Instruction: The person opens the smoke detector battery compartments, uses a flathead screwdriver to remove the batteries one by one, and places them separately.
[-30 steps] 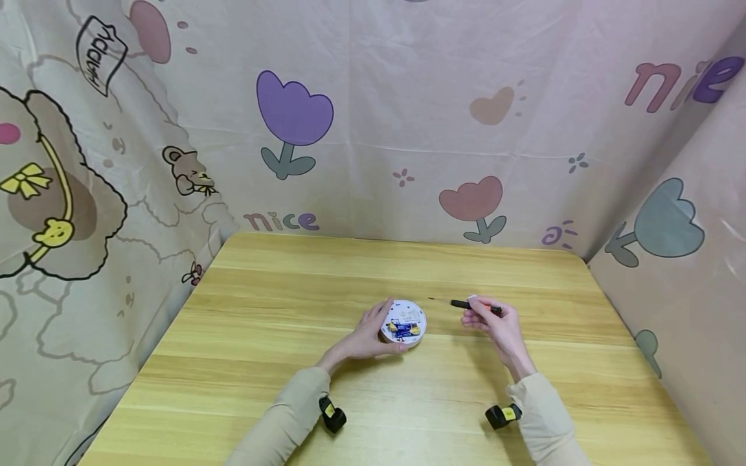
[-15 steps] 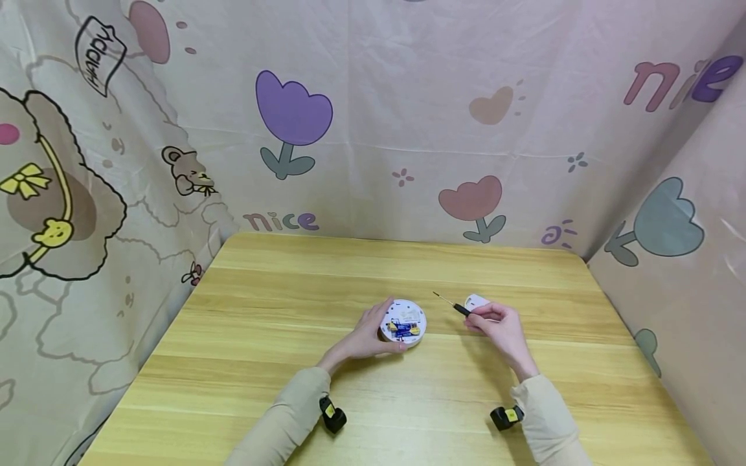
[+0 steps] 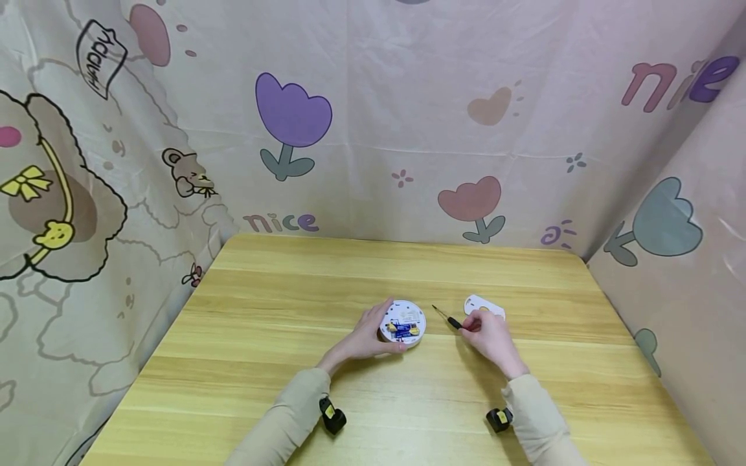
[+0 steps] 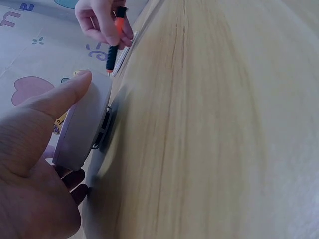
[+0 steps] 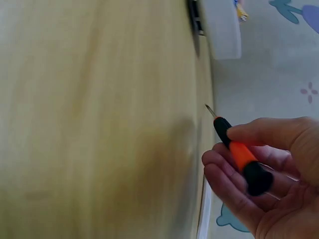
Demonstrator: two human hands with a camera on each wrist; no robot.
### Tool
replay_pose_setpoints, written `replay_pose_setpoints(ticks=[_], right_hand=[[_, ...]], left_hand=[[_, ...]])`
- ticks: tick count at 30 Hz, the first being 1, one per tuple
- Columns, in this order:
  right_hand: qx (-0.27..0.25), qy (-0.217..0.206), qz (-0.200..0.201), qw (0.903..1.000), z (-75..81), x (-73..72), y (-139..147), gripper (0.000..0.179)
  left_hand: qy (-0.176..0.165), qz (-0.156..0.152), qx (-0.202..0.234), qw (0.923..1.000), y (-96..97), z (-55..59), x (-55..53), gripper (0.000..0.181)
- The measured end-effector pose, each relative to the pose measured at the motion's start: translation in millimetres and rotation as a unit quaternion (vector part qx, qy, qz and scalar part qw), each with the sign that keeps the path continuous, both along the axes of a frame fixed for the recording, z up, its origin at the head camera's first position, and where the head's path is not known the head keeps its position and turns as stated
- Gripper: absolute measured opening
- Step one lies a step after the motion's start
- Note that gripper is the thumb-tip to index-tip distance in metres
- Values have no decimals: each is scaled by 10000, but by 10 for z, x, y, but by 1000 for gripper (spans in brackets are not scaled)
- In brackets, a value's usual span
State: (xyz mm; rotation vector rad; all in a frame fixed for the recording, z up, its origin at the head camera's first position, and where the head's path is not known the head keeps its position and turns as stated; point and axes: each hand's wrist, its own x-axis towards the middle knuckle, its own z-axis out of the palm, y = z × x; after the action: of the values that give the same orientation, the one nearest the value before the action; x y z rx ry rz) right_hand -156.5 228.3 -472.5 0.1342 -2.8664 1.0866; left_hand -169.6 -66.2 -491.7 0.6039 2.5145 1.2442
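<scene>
- Right hand (image 3: 492, 338) has shifted toward the person since the previous frame, carrying the screwdriver (image 3: 454, 322) with it; more of the white plate (image 3: 480, 302) is now exposed beyond that hand.
- Left hand (image 3: 364, 336) and the round white device (image 3: 409, 309) show no evident displacement.
- Condition, right hand: thumb and fingers pinching the screwdriver by its black-and-orange handle; the thin shaft points away from the hand, toward the device, tip near its rim but apart from it.
- Condition, left hand: thumb and fingers curved around the rim, gripping the device, which sits just to the right of the palm.
- Blue and yellow parts (image 3: 406, 330) lie in the device's upper face, between the left hand and the screwdriver tip.
- White plate lies on the table (image 3: 408, 401), partly covered by the right hand; contact between them cannot be determined.
- Black units (image 3: 333, 417) are worn at both wrists, behind each hand.
</scene>
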Motion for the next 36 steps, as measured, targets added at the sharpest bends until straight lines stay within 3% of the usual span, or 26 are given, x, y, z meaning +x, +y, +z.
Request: replay_pose_setpoints(ticks=[5, 9, 14, 24, 30, 36], right_hand=[[571, 48, 255, 9980, -49, -13, -72, 13], [690, 27, 330, 9971, -68, -31, -112, 16], [541, -172, 411, 9975, -91, -27, -121, 17], [446, -130, 432, 9980, -97, -19, -100, 17], [398, 370, 300, 9981, -60, 18, -132, 11], [-138, 664, 831, 9942, -16, 69, -204, 14]], left_hand=[[23, 12, 6, 10000, 3, 6, 11, 112], [53, 15, 0, 10000, 4, 2, 9, 112], [78, -29, 2, 10000, 6, 3, 10, 112], [63, -28, 28, 10000, -5, -7, 3, 112], [7, 25, 104, 9999, -9, -30, -5, 113], [27, 61, 155, 9999, -9, -50, -10, 114]])
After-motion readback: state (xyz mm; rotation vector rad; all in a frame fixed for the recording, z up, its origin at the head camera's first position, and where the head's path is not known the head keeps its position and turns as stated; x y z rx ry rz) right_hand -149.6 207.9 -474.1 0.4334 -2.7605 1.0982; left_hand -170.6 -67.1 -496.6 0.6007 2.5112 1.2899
